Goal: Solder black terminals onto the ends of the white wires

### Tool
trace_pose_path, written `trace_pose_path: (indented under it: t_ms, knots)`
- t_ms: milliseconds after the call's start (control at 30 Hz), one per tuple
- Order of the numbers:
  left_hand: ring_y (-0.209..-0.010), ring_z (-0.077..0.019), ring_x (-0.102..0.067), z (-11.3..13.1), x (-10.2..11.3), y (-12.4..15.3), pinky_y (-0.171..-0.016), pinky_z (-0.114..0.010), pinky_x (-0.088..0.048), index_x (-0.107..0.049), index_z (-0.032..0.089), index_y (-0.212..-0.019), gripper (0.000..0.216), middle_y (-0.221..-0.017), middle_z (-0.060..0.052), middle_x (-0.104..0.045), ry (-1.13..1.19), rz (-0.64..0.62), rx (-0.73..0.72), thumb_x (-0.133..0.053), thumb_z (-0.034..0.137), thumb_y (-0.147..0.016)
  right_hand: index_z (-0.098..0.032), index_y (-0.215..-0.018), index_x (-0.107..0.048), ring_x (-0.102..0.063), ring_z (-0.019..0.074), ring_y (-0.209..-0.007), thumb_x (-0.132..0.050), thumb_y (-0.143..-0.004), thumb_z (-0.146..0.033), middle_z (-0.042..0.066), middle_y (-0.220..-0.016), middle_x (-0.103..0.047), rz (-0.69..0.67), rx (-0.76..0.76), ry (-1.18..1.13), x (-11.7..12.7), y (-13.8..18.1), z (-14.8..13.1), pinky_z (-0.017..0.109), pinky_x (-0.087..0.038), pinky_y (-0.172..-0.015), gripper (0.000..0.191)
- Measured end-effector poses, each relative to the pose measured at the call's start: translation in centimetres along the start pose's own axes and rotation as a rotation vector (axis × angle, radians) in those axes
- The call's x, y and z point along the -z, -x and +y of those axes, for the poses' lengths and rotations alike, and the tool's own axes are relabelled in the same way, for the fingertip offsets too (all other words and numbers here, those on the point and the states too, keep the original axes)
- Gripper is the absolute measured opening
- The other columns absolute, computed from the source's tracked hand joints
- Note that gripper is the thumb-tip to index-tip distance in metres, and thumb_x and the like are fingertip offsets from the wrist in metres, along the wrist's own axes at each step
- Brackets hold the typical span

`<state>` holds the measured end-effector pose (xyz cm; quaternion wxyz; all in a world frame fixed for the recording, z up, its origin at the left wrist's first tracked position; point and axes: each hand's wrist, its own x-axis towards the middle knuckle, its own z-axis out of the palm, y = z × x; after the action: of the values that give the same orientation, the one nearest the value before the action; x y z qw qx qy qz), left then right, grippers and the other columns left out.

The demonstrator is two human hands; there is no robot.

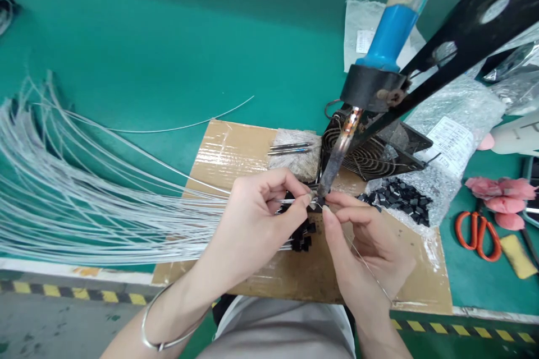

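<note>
My left hand is closed in a pinch on the end of a white cable, just below the tip of a soldering iron. The iron has a blue collar and hangs tip-down in a black holder arm. On the other side of the tip, my right hand pinches a thin solder wire, which trails down over the palm towards the wrist. The fingertips of both hands nearly meet. The small part at the iron's tip is mostly hidden. Below my left hand lie black connectors on cable ends.
A large bundle of white cables spreads left. Cardboard covers the green bench, bearing a pad with metal rods. A black fan stands behind the iron. Rightward are loose black pieces, orange-handled scissors and a yellow sponge.
</note>
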<state>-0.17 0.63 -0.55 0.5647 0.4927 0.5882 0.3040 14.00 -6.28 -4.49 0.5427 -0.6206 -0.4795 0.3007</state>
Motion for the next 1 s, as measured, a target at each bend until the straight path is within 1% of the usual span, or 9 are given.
trace_pose_path:
  t_ms: [133,233,367,500,600,767,900,967,1000]
  knots:
    - [-0.062,-0.0164,-0.057,0.2,0.0,0.1,-0.052,-0.029,-0.035,-0.069,0.019,-0.069,0.013,-0.073,-0.006,-0.073,-0.002,0.003,-0.001,-0.068,0.031,-0.075,-0.025,-0.090,-0.073,-0.081,0.0158,-0.105,-0.079,-0.093,-0.011,0.001,-0.112,-0.085,0.003,0.013,-0.006,0.0,0.0,0.0,0.028,-0.063,-0.096,0.015]
    - [-0.061,-0.0162,-0.056,0.2,0.0,0.0,-0.052,-0.029,-0.034,-0.069,0.020,-0.068,0.013,-0.071,-0.005,-0.072,-0.009,-0.001,-0.004,-0.068,0.031,-0.075,-0.024,-0.089,-0.073,-0.081,0.0175,-0.105,-0.078,-0.093,-0.012,0.003,-0.112,-0.085,0.006,0.017,0.000,0.0,0.1,0.0,0.031,-0.064,-0.096,0.014]
    - [-0.065,-0.0177,-0.061,-0.1,0.0,0.0,-0.054,-0.029,-0.037,-0.070,0.019,-0.070,0.013,-0.075,-0.006,-0.075,-0.006,-0.007,0.001,-0.068,0.031,-0.076,-0.024,-0.089,-0.073,-0.082,0.0199,-0.104,-0.077,-0.094,-0.014,0.005,-0.113,-0.085,-0.001,0.015,0.014,0.0,0.0,0.0,0.033,-0.065,-0.094,0.012]
    - [-0.068,-0.0185,-0.063,-0.5,0.1,0.0,-0.056,-0.030,-0.038,-0.070,0.019,-0.070,0.012,-0.077,-0.007,-0.075,-0.015,-0.013,0.003,-0.068,0.030,-0.077,-0.024,-0.087,-0.072,-0.082,0.0191,-0.102,-0.077,-0.094,-0.014,0.004,-0.110,-0.085,-0.019,0.023,0.026,0.1,-0.1,0.1,0.031,-0.065,-0.092,0.013]
    - [-0.068,-0.0187,-0.063,-0.6,0.1,-0.1,-0.057,-0.030,-0.038,-0.071,0.019,-0.071,0.012,-0.077,-0.007,-0.075,-0.020,-0.017,-0.003,-0.068,0.029,-0.077,-0.024,-0.088,-0.072,-0.082,0.0196,-0.102,-0.077,-0.094,-0.014,0.005,-0.110,-0.085,-0.021,0.014,0.025,0.1,-0.1,0.2,0.033,-0.065,-0.093,0.012]
    - [-0.068,-0.0185,-0.064,-0.6,0.0,0.0,-0.056,-0.029,-0.041,-0.070,0.019,-0.071,0.013,-0.077,-0.006,-0.076,-0.040,-0.016,-0.028,-0.068,0.030,-0.079,-0.024,-0.088,-0.072,-0.081,0.0181,-0.103,-0.077,-0.094,-0.013,0.004,-0.112,-0.084,-0.032,-0.005,-0.002,0.2,0.2,0.1,0.031,-0.064,-0.094,0.013]
    - [-0.059,-0.0156,-0.057,-0.9,0.2,0.6,-0.051,-0.028,-0.039,-0.070,0.021,-0.072,0.015,-0.073,-0.004,-0.075,-0.131,-0.012,-0.101,-0.065,0.028,-0.084,-0.022,-0.086,-0.070,-0.082,0.0197,-0.101,-0.076,-0.095,-0.015,0.006,-0.110,-0.085,-0.034,-0.009,-0.024,0.5,0.4,0.1,0.033,-0.064,-0.092,0.013]
    - [-0.052,-0.0136,-0.051,-1.4,0.5,1.2,-0.048,-0.028,-0.035,-0.069,0.022,-0.074,0.016,-0.074,-0.002,-0.077,-0.247,-0.005,-0.186,-0.062,0.024,-0.088,-0.022,-0.083,-0.070,-0.082,0.0206,-0.098,-0.077,-0.094,-0.016,0.006,-0.106,-0.085,-0.018,-0.038,-0.052,1.6,0.1,0.3,0.034,-0.065,-0.089,0.014]
    - [-0.050,-0.0130,-0.049,-1.8,0.6,1.6,-0.048,-0.029,-0.034,-0.070,0.023,-0.077,0.016,-0.077,-0.001,-0.079,-0.321,0.005,-0.256,-0.062,0.022,-0.090,-0.022,-0.082,-0.071,-0.083,0.0210,-0.095,-0.078,-0.094,-0.016,0.006,-0.103,-0.086,-0.004,-0.058,-0.078,2.6,-0.3,0.5,0.035,-0.066,-0.087,0.015]
